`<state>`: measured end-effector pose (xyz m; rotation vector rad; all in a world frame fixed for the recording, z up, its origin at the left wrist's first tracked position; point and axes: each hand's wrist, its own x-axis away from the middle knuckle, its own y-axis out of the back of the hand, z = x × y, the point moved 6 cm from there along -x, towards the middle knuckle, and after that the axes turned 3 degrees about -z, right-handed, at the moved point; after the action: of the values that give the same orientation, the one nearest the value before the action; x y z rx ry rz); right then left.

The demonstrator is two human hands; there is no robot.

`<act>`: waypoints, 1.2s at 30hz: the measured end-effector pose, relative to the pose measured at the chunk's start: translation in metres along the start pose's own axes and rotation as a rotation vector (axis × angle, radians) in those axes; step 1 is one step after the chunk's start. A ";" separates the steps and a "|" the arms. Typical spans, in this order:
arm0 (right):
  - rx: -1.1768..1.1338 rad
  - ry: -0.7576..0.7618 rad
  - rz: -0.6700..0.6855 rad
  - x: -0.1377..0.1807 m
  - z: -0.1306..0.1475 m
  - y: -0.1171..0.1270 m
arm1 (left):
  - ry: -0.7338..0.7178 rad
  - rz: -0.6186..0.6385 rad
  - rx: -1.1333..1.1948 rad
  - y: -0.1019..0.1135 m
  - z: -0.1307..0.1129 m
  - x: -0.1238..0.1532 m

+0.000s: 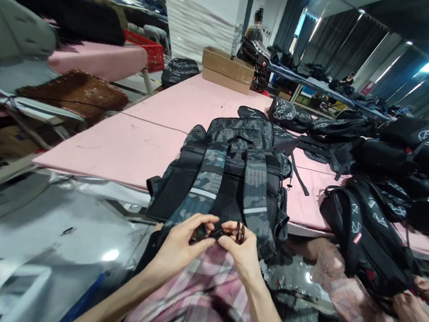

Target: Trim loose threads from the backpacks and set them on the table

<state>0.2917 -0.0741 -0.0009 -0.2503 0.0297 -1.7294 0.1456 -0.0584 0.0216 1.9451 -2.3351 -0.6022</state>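
While both hands (209, 240) meet, fingers pinch a black buckle (217, 230).

Both bare forearms come up from the lower edge and converge toward the middle. The left hand (178, 245) and right hand (245, 251) meet fingertip to fingertip, thumbs and forefingers pinched tight, other fingers curled, wrists angled slightly inward.

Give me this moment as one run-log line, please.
left hand: pinches strap | right hand: pinches buckle | backpack: back up, on table | bags: piled right
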 end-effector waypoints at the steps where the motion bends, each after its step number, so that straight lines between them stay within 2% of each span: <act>1: 0.001 0.005 -0.029 -0.001 0.000 0.001 | -0.006 0.031 0.033 0.000 -0.002 0.002; 4: -0.033 0.019 -0.114 -0.005 -0.001 0.008 | -0.041 0.252 0.072 -0.007 -0.006 0.009; 6: -0.059 0.036 -0.136 -0.007 0.000 0.012 | 0.027 0.321 0.079 -0.007 -0.002 0.011; 11: 0.077 0.159 -0.136 0.007 0.011 0.009 | 0.413 0.104 0.256 -0.005 0.014 0.006; 15: 0.244 0.441 -0.041 0.032 0.025 -0.005 | 0.631 0.150 0.710 -0.021 0.012 0.008; 17: 0.279 0.509 0.054 0.038 0.027 -0.011 | 0.703 0.138 0.843 -0.020 0.013 0.010; 19: 0.251 0.487 0.088 0.035 0.026 -0.010 | 0.748 0.098 0.866 -0.015 0.016 0.010; 23: 0.238 0.312 -0.095 0.008 0.015 0.001 | 0.785 0.132 0.872 -0.008 0.018 0.008; 24: 0.284 0.288 -0.100 0.001 0.012 -0.002 | 0.783 0.147 0.881 -0.006 0.017 0.007; 26: 0.400 0.296 -0.026 -0.008 0.007 -0.014 | 0.765 0.165 0.886 -0.002 0.016 0.006; 28: 0.516 0.362 0.016 -0.008 0.006 -0.021 | 0.728 0.167 0.848 0.005 0.018 0.005; 30: 0.663 0.485 -0.049 -0.001 0.012 -0.018 | 0.688 0.168 0.709 0.014 0.025 0.006; 34: 0.980 0.880 -0.289 0.024 0.040 -0.005 | 0.560 0.147 0.189 0.028 0.039 0.004; 36: 1.036 1.065 -0.294 0.032 0.050 -0.007 | 0.376 0.028 -0.109 0.036 0.029 -0.005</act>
<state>0.2892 -0.0984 0.0543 1.4763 -0.1305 -1.7522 0.1048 -0.0405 0.0072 1.7905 -2.0514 -0.3184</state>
